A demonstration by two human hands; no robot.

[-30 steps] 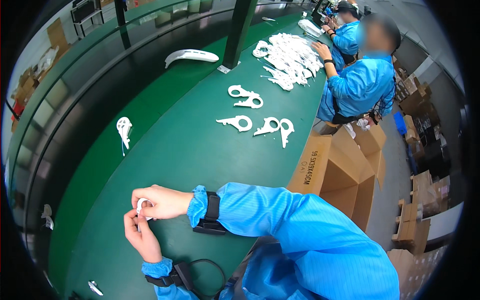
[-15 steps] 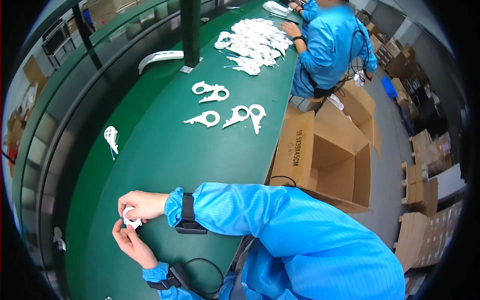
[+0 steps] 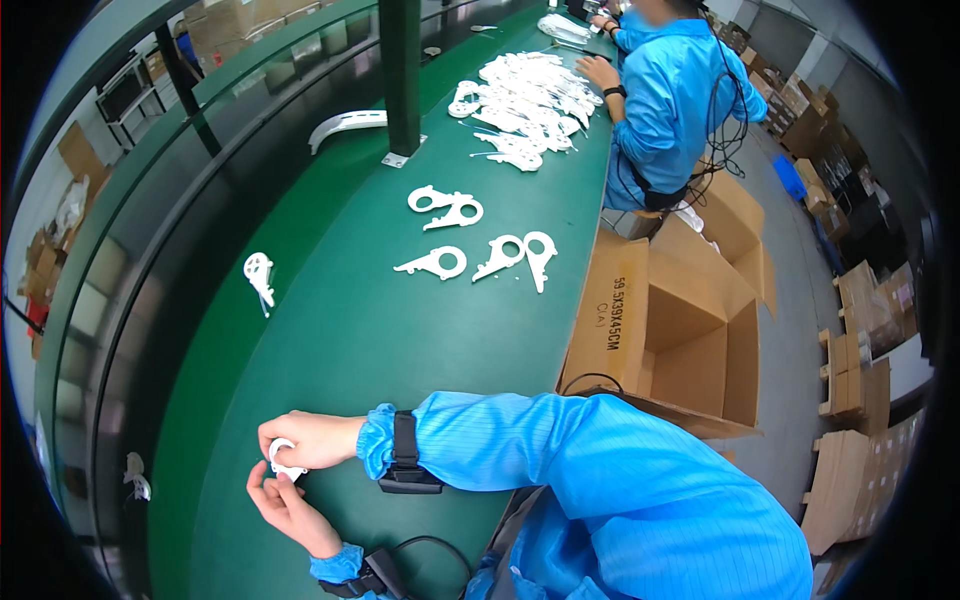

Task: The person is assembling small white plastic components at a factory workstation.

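A white plastic ring-shaped part [image 3: 283,459] is held between both hands over the green table. My right hand [image 3: 316,441] reaches in from the right and pinches the ring, its fingers curled over it. Just below, my left hand [image 3: 293,514] has its thumb and fingertips closed at the lower end of the same part. The fingers partly cover it. Farther up the table lie several similar white ring parts with pointed tails: a single one [image 3: 436,263], a touching pair [image 3: 500,258] and an overlapping pair [image 3: 452,206].
A large heap of white parts [image 3: 530,100] lies at the far end, beside a co-worker in blue [image 3: 670,100]. Another white part [image 3: 259,280] rests on the left strip. A green post [image 3: 399,80] rises there. An open cardboard box [image 3: 690,340] stands right of the table.
The whole view has shifted, so the scene sits slightly lower and farther right. Both hands stay on the white part, with the fingers slightly repositioned around it.
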